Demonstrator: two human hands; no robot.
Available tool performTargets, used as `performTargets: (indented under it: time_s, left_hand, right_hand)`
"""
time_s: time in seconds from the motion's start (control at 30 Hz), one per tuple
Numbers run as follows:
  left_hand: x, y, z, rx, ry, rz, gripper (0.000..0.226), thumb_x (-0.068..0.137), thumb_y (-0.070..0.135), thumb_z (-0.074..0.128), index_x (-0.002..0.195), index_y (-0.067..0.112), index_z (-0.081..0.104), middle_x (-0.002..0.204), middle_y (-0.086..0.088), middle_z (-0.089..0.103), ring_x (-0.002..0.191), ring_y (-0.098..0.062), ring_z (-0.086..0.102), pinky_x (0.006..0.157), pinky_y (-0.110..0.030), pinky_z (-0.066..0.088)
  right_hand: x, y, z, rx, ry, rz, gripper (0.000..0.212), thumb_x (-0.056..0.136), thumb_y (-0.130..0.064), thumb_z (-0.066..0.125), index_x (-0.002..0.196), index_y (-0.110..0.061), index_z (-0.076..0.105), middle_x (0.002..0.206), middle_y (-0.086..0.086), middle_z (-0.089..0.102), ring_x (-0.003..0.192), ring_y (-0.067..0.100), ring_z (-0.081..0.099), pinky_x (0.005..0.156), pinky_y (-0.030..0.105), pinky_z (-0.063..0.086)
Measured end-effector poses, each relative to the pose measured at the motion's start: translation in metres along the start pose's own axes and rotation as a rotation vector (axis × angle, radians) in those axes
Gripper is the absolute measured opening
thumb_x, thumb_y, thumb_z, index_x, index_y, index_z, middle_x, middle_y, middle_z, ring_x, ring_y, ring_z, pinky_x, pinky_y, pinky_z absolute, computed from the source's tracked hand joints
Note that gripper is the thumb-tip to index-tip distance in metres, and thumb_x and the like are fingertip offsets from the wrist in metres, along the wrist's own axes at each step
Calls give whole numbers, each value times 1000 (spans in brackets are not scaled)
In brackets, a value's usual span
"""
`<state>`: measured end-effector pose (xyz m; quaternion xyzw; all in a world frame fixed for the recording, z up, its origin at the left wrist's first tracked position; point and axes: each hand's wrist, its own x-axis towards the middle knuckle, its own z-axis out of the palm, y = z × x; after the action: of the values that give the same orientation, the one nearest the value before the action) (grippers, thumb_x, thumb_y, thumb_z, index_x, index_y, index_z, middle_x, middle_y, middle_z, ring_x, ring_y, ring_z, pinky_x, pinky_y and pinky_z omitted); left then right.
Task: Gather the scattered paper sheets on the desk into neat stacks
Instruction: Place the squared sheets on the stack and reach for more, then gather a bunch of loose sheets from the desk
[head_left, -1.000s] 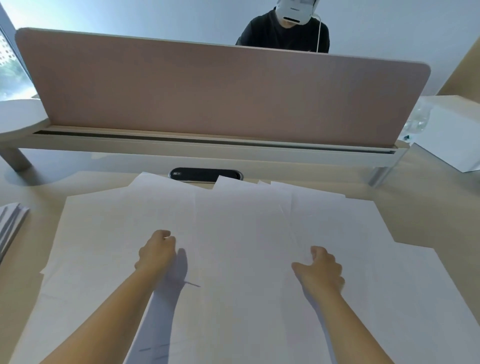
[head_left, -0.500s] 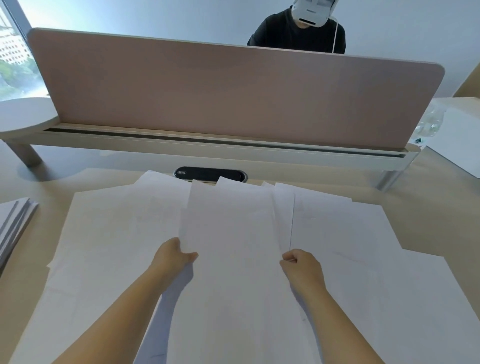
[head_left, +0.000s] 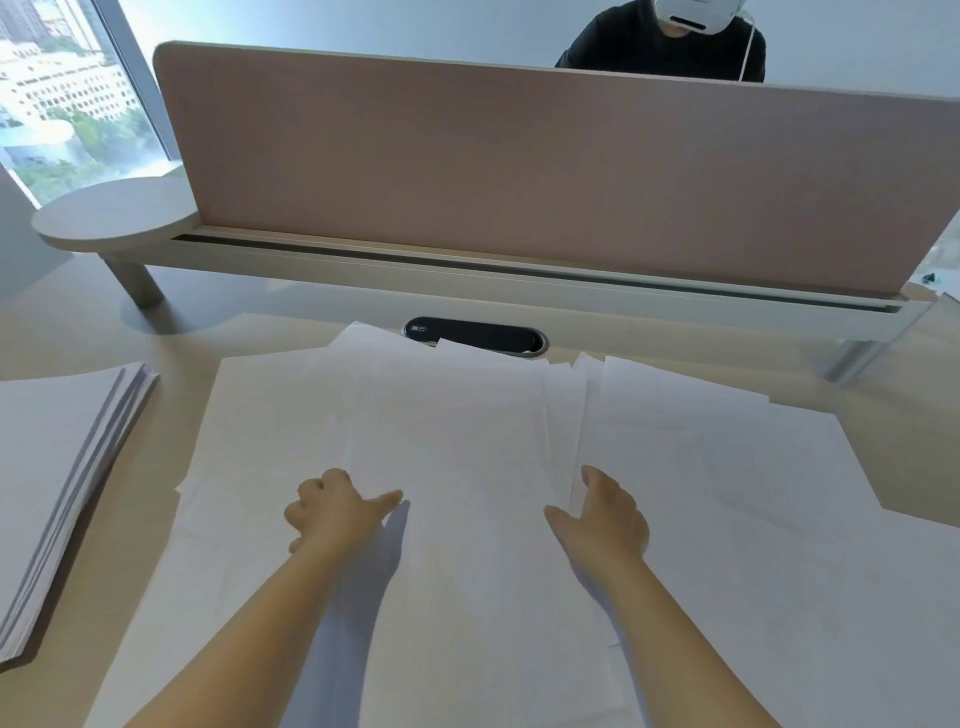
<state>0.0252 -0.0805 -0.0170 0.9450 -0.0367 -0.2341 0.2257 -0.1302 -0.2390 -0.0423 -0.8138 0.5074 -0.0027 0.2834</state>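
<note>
Several white paper sheets (head_left: 727, 467) lie spread and overlapping across the desk (head_left: 914, 415) in front of me. One sheet (head_left: 457, 441) lies on top in the middle. My left hand (head_left: 337, 512) grips its left edge, thumb on top and fingers curled. My right hand (head_left: 605, 514) grips its right edge, with the thumb over the paper and the fingers tucked between the sheets. A neat stack of paper (head_left: 67, 467) sits at the far left of the desk, apart from the spread sheets.
A pink divider panel (head_left: 519, 171) on a raised pale shelf (head_left: 467, 270) closes off the back of the desk. A black cable port (head_left: 475, 335) sits just beyond the sheets. Another person (head_left: 670, 47) sits behind the divider. A window is at far left.
Both hands moved inward and took hold of the middle sheet by its two side edges. The view has swung left, bringing the stack at the left more into sight.
</note>
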Motion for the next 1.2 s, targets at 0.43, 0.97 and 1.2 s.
performTargets:
  time_s: [0.43, 0.97, 1.2]
  left_hand:
    - [8, -11, -19, -84, -269, 96, 11, 89, 8, 52, 80, 4, 48, 66, -5, 43, 66, -24, 44, 52, -26, 33]
    - [4, -38, -16, 99, 12, 76, 67, 86, 45, 56, 138, 11, 30, 142, -14, 28, 131, -35, 29, 103, -45, 32]
    - [3, -26, 1, -237, -175, 190, 68, 84, 27, 65, 139, 4, 32, 142, -17, 37, 130, -35, 40, 106, -45, 37]
  right_hand:
    - [-7, -18, 13, 593, -203, 183, 35, 83, -12, 59, 115, -10, 45, 109, 7, 58, 96, 26, 58, 94, 42, 49]
    - [-33, -2, -1, -63, 62, 254, 59, 93, -45, 37, 141, -13, 25, 144, 8, 29, 132, 28, 27, 107, 41, 25]
    - [-27, -2, -13, 368, -144, 137, 19, 96, -20, 42, 87, -9, 55, 86, 7, 58, 77, 17, 56, 71, 25, 46]
